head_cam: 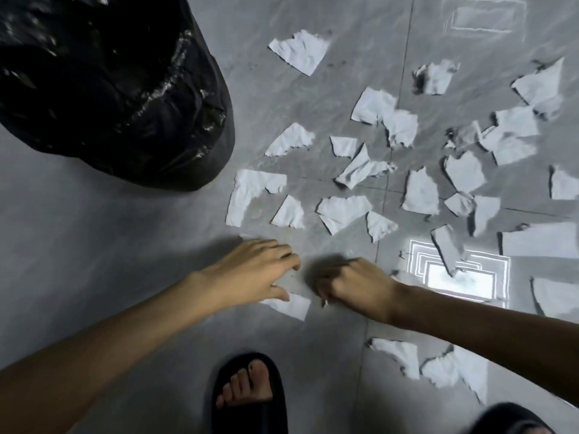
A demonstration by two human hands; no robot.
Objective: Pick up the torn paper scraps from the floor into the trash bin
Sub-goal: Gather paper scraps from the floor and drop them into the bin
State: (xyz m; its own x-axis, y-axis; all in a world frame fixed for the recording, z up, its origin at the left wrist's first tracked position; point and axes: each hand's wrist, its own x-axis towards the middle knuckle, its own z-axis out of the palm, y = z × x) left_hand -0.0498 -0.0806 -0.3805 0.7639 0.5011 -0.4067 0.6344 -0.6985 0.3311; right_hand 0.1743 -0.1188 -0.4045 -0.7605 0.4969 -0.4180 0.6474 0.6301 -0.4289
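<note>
Several torn white paper scraps (pixel 343 211) lie scattered over the grey tiled floor, mostly in the middle and right. The trash bin (pixel 119 89), lined with a shiny black bag, stands at the upper left. My left hand (pixel 250 270) reaches low over the floor with fingers apart, its thumb touching a small scrap (pixel 291 305). My right hand (pixel 357 285) is beside it with fingers curled in a fist; I cannot tell whether anything is inside it. Both hands are just below the nearest row of scraps.
My feet in black slippers (pixel 249 399) stand at the bottom edge, the second slipper (pixel 513 421) at the bottom right. A bright window reflection (pixel 457 281) glares on the tile right of my right hand. More scraps (pixel 438 361) lie near my right forearm.
</note>
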